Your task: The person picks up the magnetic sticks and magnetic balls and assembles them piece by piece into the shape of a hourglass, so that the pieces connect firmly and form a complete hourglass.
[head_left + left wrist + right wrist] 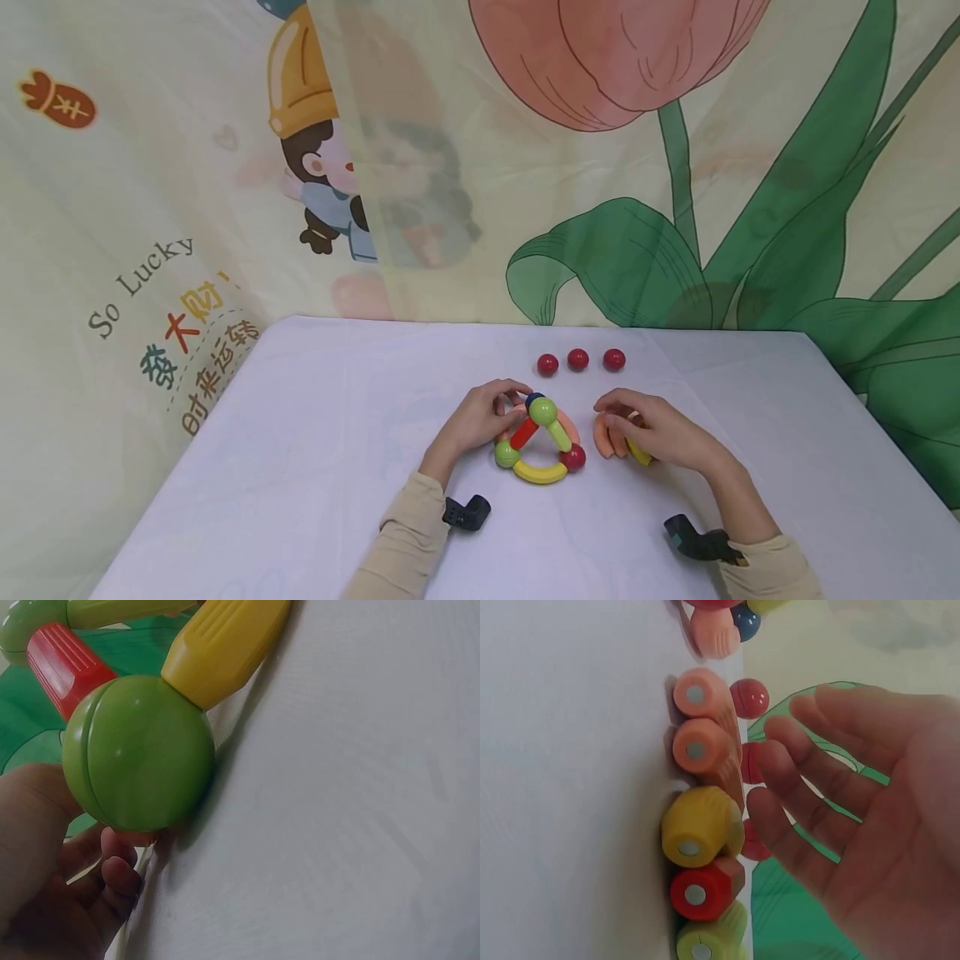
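Observation:
A small frame of magnetic rods and balls stands on the table. A light green ball (pixel 543 411) tops it, with a red rod (pixel 524 432) and a light green rod (pixel 558 436) sloping down. A yellow curved rod (pixel 540 473) joins a green ball (pixel 142 754) to a red ball (pixel 573 457) at the front. My left hand (pixel 483 414) holds the frame's left side by a pink curved rod, mostly hidden behind the fingers. Relaxed, my right hand (pixel 855 780) hovers above a row of loose rods, including a yellow rod (pixel 697 826) and a pink curved rod (pixel 699 694).
Three red balls (pixel 577 360) lie in a row farther back on the white-covered table (pixel 337 400). A loose red rod (pixel 701 889) and a light green rod (pixel 705 941) lie in the row by the right hand. A printed cloth (pixel 450 167) hangs behind.

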A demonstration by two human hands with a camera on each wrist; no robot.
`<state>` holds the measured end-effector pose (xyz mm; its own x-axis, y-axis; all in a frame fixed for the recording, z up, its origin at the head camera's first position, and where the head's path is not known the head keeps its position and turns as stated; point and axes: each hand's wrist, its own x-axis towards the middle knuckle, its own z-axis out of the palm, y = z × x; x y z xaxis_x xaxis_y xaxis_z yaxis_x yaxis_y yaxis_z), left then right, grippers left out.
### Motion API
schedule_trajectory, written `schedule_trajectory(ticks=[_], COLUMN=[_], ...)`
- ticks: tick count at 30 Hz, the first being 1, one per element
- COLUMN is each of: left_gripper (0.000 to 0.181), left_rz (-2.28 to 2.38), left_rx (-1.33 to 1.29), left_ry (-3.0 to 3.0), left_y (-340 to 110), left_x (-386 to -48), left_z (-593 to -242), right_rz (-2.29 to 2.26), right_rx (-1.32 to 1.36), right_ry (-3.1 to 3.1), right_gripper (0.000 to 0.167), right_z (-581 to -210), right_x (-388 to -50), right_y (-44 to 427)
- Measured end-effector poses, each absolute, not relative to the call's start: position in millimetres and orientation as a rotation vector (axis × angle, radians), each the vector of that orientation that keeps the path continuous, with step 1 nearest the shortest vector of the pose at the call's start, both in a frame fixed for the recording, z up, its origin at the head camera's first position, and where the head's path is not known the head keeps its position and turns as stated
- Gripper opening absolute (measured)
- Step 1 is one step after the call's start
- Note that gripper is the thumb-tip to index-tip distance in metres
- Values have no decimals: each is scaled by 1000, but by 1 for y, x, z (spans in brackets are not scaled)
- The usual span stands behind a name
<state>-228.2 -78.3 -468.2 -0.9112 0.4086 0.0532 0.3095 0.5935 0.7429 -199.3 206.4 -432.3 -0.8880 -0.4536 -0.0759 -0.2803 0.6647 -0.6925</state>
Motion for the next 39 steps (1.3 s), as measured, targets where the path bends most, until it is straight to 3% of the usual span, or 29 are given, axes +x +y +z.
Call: schedule_trajectory(ticks=[31,39], left_gripper=[32,33], left_rz=[1225,1215], left_rx=[579,569], left_ry=[2682,2687], left_y=[-78,-77], left_x=[-227,-227], left_z=[-470,-469], right_rz=[-895,-849], right_rx=[-373,-304], right_ry=[2759,2686], right_gripper=[25,34], right_z=[-429,-428], right_x=[-203,-200], right_y=[256,269])
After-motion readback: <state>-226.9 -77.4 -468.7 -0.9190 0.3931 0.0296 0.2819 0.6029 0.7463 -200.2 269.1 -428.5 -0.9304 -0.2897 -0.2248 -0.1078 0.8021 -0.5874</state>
